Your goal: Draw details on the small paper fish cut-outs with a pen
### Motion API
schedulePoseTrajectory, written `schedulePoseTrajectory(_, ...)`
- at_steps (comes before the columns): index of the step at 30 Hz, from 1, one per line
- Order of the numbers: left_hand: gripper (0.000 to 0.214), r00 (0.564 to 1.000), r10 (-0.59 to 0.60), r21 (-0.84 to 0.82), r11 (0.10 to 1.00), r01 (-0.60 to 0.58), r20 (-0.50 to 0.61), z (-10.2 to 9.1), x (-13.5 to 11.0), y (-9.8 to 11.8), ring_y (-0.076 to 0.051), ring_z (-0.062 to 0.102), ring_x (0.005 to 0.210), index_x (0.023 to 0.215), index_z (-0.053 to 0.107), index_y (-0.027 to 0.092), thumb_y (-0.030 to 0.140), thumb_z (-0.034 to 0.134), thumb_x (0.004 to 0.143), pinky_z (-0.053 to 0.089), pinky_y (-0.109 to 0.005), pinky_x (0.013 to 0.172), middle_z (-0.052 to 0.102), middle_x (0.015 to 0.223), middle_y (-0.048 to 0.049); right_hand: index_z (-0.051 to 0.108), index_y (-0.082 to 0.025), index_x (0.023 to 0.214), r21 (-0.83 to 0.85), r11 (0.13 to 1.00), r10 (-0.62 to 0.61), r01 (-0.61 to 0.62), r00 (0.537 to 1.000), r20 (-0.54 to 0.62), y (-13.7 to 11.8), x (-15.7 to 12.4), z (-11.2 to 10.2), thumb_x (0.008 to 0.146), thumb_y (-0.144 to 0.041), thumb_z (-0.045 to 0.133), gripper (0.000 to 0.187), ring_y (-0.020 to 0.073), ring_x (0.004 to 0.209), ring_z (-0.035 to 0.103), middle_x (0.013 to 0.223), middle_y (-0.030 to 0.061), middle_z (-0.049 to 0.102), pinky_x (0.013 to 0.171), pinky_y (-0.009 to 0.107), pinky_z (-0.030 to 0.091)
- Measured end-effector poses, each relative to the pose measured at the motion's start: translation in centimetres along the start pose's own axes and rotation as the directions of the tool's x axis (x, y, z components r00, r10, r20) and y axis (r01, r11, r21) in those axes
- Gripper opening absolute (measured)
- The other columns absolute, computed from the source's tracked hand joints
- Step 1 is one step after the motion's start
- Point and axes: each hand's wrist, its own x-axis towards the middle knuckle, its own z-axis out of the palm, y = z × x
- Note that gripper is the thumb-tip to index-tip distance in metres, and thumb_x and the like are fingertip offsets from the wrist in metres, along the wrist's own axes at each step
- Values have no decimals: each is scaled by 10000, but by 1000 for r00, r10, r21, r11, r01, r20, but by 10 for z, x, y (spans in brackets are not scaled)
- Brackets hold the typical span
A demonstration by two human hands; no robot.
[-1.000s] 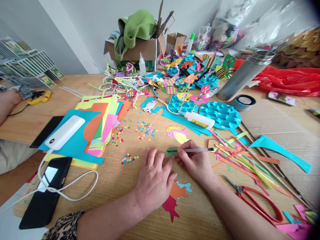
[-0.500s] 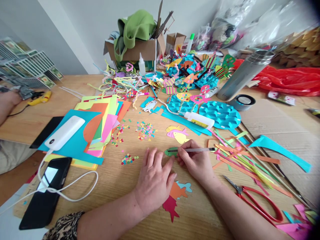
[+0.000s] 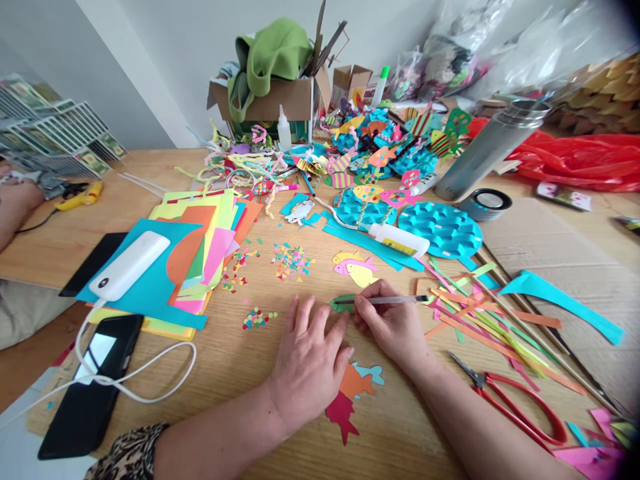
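A pen is pinched in my right hand, its tip on a small green paper fish lying on the table. My left hand rests flat with fingers spread, its index fingertip at the fish's lower edge. Part of the green fish is hidden behind my fingers. Just beyond lie yellow and pink paper fish, overlapping. Nearer me, beside my left thumb, are an orange paper fish, a light blue one and a red one.
Red-handled scissors and paper strips lie on the right. A glue bottle lies beyond the fish. Confetti piles, coloured paper sheets, a power bank and a phone are leftward. Another person's hand is far left.
Almost nothing differs. The pen tilts very slightly in my right hand, while my left hand stays in place.
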Motion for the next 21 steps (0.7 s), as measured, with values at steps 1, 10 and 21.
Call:
schedulePoseTrajectory(1, 439, 1000, 0, -1, 1000, 0, 3, 0, 0, 0, -333, 328, 1318, 1359, 491, 254, 344, 553, 934, 235, -590, 1142, 515, 1235, -83, 511, -216, 741, 1, 1000, 1, -1, 1000, 2, 0, 0, 0, 873, -412, 613, 257, 138, 451, 536, 565, -6, 576, 412, 245, 433)
schedulePoseTrajectory(10, 434, 1000, 8, 13, 1000, -8, -23, 0, 0, 0, -331, 352, 1305, 1351, 495, 264, 343, 561, 930, 261, -595, 1127, 523, 1213, -84, 508, -218, 727, 9, 1000, 18, -18, 1000, -5, -2, 0, 0, 859, -434, 625, 279, 139, 440, 535, 552, -8, 575, 405, 243, 434)
schedulePoseTrajectory(21, 442, 1000, 0, 4, 1000, 0, 2, 0, 1, 0, -337, 332, 1310, 1362, 492, 250, 348, 548, 936, 216, -585, 1147, 513, 1221, -84, 516, -219, 729, -4, 1000, 2, -2, 1000, -5, 0, -1, -1, 869, -423, 619, 268, 144, 462, 536, 574, -2, 571, 419, 251, 432)
